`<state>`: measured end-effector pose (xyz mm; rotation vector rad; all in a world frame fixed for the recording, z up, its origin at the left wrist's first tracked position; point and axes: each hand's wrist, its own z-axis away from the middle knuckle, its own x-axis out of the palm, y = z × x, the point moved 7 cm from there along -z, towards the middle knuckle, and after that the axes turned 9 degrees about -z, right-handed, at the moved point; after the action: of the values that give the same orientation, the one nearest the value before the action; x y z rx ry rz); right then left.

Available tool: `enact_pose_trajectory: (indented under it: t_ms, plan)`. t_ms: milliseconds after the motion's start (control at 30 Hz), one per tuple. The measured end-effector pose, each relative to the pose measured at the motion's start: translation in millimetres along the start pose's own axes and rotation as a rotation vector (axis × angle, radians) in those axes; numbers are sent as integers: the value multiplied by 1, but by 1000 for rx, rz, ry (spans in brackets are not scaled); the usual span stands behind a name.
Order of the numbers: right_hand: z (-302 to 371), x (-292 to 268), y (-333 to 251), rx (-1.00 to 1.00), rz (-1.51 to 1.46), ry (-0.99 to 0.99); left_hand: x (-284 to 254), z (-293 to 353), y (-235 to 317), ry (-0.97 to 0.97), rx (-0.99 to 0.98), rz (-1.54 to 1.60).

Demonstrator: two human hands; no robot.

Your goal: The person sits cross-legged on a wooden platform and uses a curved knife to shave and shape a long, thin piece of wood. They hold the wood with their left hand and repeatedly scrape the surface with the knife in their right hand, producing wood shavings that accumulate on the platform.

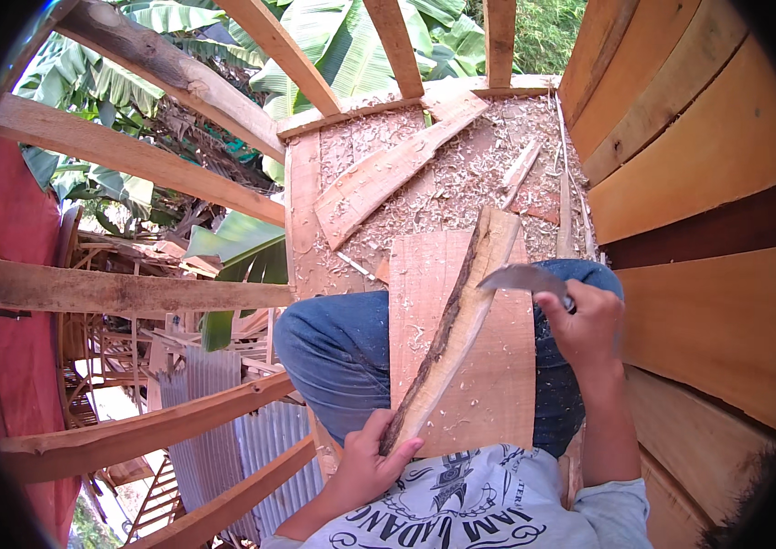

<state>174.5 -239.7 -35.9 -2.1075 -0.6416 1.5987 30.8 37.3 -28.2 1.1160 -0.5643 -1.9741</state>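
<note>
One strip (472,316), apparently part-pared, bark (445,337) left; left hand (377,465) grips near end, right hand (587,327) clasps knife (525,276).

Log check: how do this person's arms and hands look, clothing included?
The left hand and right hand are bare, with no gloves or watch showing. The forearms are uncovered too. The pale shirt has dark printing, and its right sleeve is short; the left sleeve barely shows.
</note>
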Motion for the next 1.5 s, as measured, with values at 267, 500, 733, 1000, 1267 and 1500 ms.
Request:
enact_pose_trajectory:
  t_ms: [267,500,733,1000,1267,1500]
  plan:
    - [8,-27,38,304,-134,-133,13,3,-37,-111,-167,335]
    - [49,18,-57,-6,-271,-332,13,-11,-10,-143,-23,298]
    - [23,4,-55,-268,-113,-122,8,-5,11,-133,-4,172]
    - [16,4,-53,-306,-110,-31,8,-2,7,-116,37,188]
    - [8,-1,-41,-143,-96,18,7,1,2,-116,19,271]
    - [-7,-39,34,244,-281,154,21,11,-13,-210,19,310]
